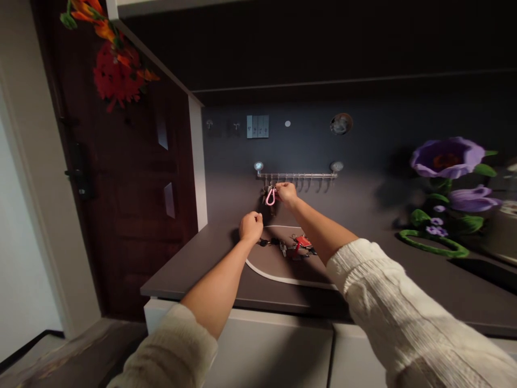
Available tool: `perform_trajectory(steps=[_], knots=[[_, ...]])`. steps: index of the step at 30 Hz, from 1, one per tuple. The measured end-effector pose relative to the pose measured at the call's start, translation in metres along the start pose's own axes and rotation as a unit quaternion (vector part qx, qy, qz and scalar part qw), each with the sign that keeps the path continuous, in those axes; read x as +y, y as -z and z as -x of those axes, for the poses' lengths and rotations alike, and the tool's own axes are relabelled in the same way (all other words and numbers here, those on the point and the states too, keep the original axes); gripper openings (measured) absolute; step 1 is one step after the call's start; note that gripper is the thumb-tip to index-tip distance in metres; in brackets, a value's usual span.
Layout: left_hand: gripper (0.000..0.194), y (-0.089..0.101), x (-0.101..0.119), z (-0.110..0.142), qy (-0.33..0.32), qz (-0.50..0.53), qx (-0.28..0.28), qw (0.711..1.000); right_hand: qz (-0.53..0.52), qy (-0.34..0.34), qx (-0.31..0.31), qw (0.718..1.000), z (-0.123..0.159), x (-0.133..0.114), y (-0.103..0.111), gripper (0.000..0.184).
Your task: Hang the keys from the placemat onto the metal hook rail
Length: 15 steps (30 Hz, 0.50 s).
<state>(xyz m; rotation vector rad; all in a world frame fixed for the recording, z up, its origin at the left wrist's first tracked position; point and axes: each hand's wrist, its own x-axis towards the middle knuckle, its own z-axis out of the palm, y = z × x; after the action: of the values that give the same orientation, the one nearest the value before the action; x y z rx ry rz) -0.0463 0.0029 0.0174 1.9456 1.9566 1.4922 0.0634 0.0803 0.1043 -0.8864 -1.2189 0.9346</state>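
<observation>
My right hand (286,193) reaches up to the left end of a clear hook rail (297,176) on the wall. Its fingers pinch the top of a bunch of keys with a pink loop keychain (270,196), which hangs just under the first hooks. Lower and to the left, my left hand (251,227) is closed above the edge of a brown mat (274,271) with a white border. What its fingers hold, if anything, is hidden. Several keys (283,248) lie on the mat, some with a red tag (302,242); my right forearm partly covers that area.
The mat rests on a dark countertop (189,269) over white cabinets (283,345). Purple artificial flowers (447,156) stand at the right. Above hangs a dark cabinet (323,43). Light switches (257,126) are on the wall; a dark red door (129,215) is at left.
</observation>
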Motion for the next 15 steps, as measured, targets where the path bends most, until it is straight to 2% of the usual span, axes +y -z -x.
perform_trajectory(steps=[4, 15], knots=[[0.030, 0.000, 0.001, 0.000, 0.005, 0.001, 0.000, 1.000, 0.008, -0.005, 0.013, 1.000, -0.005, 0.006, 0.000, 0.015], [0.030, -0.001, -0.002, -0.001, 0.003, 0.002, 0.007, 1.000, 0.005, -0.004, -0.003, 1.000, -0.002, 0.021, 0.006, 0.012]])
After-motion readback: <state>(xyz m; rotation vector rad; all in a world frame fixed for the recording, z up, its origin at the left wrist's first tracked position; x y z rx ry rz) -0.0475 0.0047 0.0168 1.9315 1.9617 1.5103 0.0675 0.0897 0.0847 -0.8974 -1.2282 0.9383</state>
